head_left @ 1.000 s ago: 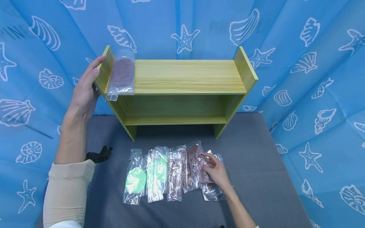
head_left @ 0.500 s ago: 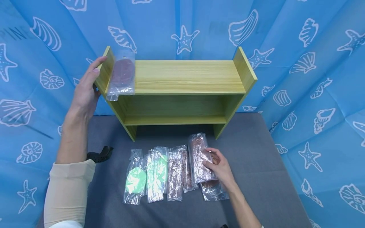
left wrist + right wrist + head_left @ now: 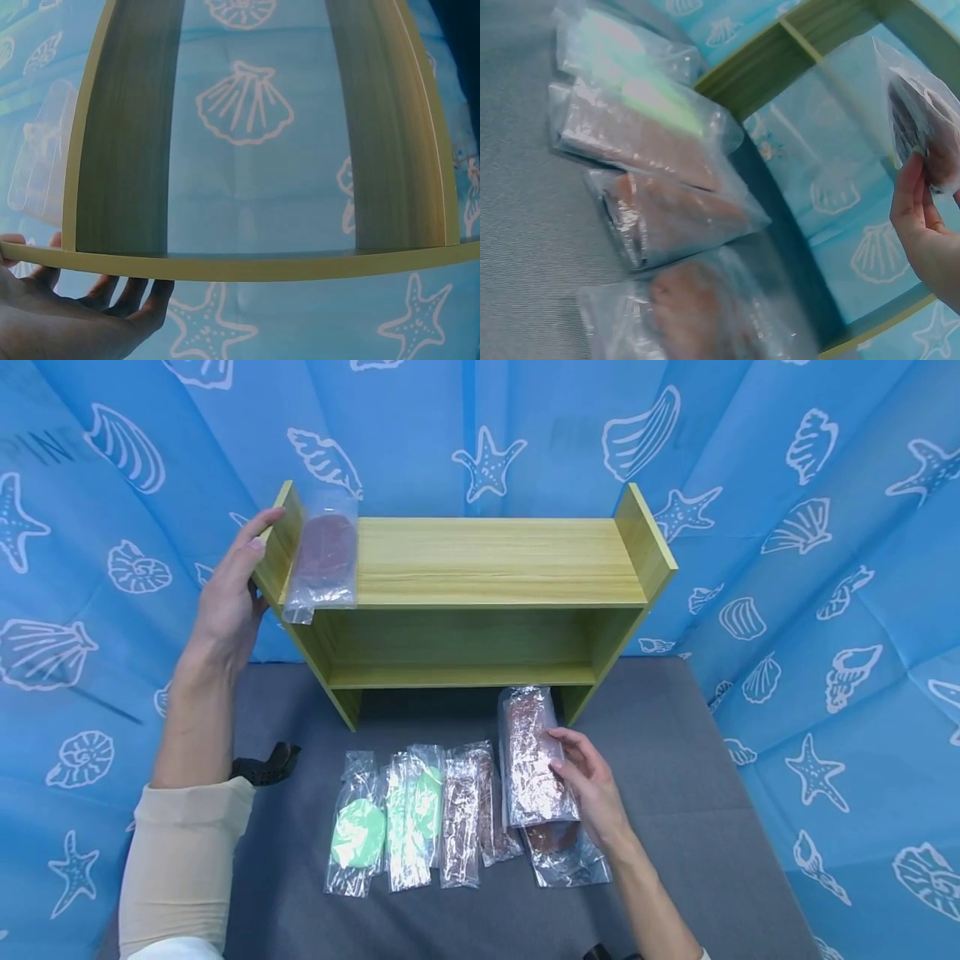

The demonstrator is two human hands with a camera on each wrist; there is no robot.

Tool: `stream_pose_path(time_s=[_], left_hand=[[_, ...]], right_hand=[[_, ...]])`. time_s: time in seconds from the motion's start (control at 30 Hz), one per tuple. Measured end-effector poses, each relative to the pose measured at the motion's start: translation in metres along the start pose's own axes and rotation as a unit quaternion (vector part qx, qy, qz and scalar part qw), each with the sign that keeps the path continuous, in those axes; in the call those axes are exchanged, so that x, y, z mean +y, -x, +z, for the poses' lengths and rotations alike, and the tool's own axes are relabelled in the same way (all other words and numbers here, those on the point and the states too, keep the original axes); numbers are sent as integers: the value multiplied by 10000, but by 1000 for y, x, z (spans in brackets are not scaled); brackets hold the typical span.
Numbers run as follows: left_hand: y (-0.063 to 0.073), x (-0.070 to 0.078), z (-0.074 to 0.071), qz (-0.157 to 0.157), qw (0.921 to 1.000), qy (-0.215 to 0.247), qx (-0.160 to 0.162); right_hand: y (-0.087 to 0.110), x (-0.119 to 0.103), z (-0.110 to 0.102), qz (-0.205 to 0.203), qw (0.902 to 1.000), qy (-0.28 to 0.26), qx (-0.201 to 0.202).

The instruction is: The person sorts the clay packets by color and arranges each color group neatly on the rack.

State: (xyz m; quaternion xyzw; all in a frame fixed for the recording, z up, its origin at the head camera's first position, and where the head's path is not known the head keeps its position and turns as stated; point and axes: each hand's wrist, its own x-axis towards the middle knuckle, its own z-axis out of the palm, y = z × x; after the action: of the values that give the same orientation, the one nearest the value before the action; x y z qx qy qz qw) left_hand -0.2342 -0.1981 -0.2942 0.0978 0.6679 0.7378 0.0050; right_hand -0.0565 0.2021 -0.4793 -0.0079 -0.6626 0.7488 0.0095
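My left hand (image 3: 231, 589) grips the left side panel of a small wooden shelf (image 3: 495, 560), thumb and fingers on either side of the board. Beside it on the top shelf stands a clear plastic bag (image 3: 327, 556) with a brownish-purple, rounded item inside. My right hand (image 3: 592, 781) pinches another clear bag (image 3: 531, 756) with a reddish-brown item in it, lifted in front of the shelf's lower right. Below that hand a further brown-filled bag (image 3: 566, 856) lies on the table. In the right wrist view, fingers and thumb hold the bag (image 3: 922, 127) by its side.
Left of the right hand lie several bagged items on the grey table (image 3: 675, 860): brown ones (image 3: 460, 827) and light green ones (image 3: 358, 833). A black strap-like piece (image 3: 266, 766) shows by the left forearm. A blue shell-print curtain (image 3: 750, 527) surrounds the table.
My right hand has picked the brown-filled bag up from the row and moved it up toward the shelf, uncovering the bag beneath. The left hand stays on the side panel.
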Motion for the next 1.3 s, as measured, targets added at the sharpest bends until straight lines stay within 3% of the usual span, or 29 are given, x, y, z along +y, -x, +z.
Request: stream_pose_path(time_s=[0.2, 0.53, 0.8, 1.3], left_hand=[[0, 0, 0, 12, 10000, 29, -12], [-1, 1, 1, 21, 10000, -24, 0], [-2, 1, 1, 20, 9999, -138, 79], [-2, 0, 1, 51, 9999, -99, -1]], right_hand=[[-3, -16, 0, -294, 9988, -282, -265], [-6, -44, 3, -466, 9972, -33, -577], [-8, -65, 9, -1105, 9907, 19, -795], [-13, -106, 21, -1687, 9830, -264, -668]])
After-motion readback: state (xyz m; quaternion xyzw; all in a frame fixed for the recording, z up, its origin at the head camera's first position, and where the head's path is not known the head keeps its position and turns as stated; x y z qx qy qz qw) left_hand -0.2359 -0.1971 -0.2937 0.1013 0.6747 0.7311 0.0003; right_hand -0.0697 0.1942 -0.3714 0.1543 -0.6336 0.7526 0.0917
